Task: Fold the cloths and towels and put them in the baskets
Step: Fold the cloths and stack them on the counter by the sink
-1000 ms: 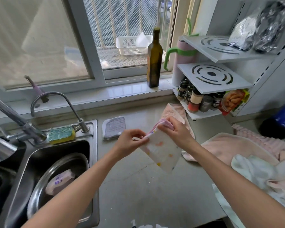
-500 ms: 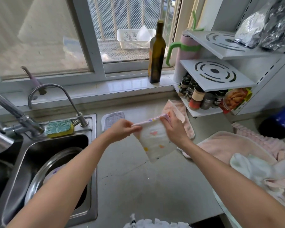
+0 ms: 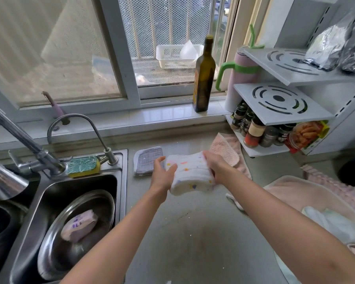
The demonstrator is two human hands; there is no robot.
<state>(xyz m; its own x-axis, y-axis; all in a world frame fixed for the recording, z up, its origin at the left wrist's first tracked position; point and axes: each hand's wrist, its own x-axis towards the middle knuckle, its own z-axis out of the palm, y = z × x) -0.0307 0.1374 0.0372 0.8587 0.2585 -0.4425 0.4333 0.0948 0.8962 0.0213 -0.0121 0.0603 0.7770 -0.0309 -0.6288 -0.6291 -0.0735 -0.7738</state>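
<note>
A white cloth with coloured dots (image 3: 190, 174), folded into a thick pad, is held flat above the counter between both hands. My left hand (image 3: 162, 173) grips its left edge, thumb on top. My right hand (image 3: 217, 167) holds its right edge, fingers curled over it. A folded grey checked cloth (image 3: 147, 160) lies on the counter just behind my left hand. A pink towel (image 3: 225, 149) lies behind my right hand. More pink and white towels (image 3: 320, 203) are piled at the right. A white basket (image 3: 177, 56) sits outside the window.
The steel sink (image 3: 123, 181) at the left holds a metal bowl (image 3: 103, 201) with a folded purple cloth (image 3: 79, 225). A sponge (image 3: 83, 166) and two taps (image 3: 74, 124) stand behind it. An olive oil bottle (image 3: 204, 74) is on the sill; a spice rack (image 3: 275, 111) stands at the right.
The dotted cloth hung down from my pinching fingers; now it is folded over into a thick flat pad, held by its two sides lower and closer to the counter.
</note>
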